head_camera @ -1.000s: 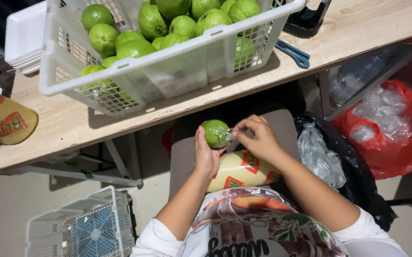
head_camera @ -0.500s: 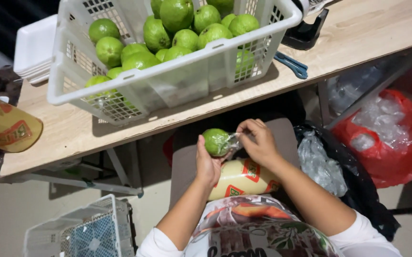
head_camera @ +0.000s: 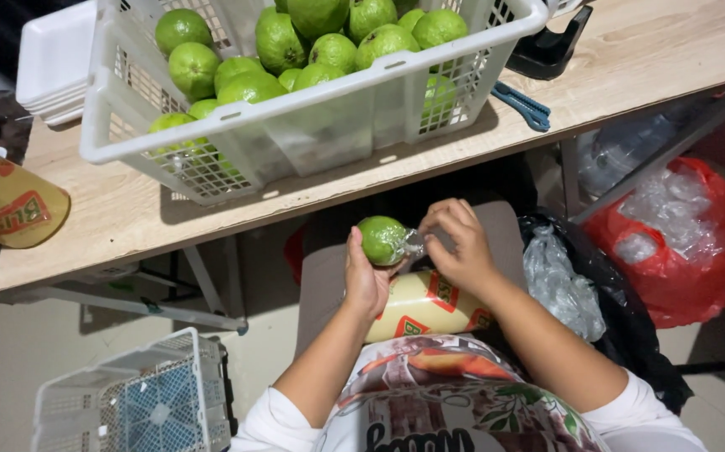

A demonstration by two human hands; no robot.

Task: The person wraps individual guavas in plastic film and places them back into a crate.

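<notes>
Pale wooden bench (head_camera: 630, 59) across the upper field, carrying a white slatted plastic crate (head_camera: 312, 125) heaped with green guavas (head_camera: 329, 50); beside the crate lie a blue plastic clip (head_camera: 521, 106) and a black tape dispenser (head_camera: 547, 50), with stacked white foam trays (head_camera: 53, 59) at the far corner. Below the bench edge, over my lap, my left hand (head_camera: 367, 280) cups one round green guava (head_camera: 382, 238), its grip closed round the fruit from beneath with the thumb up along the side. My right hand (head_camera: 459, 243) sits just beside it, fingertips pinched onto the clear plastic film (head_camera: 413, 245) bunched against the guava. A yellow printed plastic roll (head_camera: 425, 305) rests on my lap under both hands. On the floor to my right, a red plastic bag (head_camera: 681, 243); to my left, an empty white crate (head_camera: 136, 402).
</notes>
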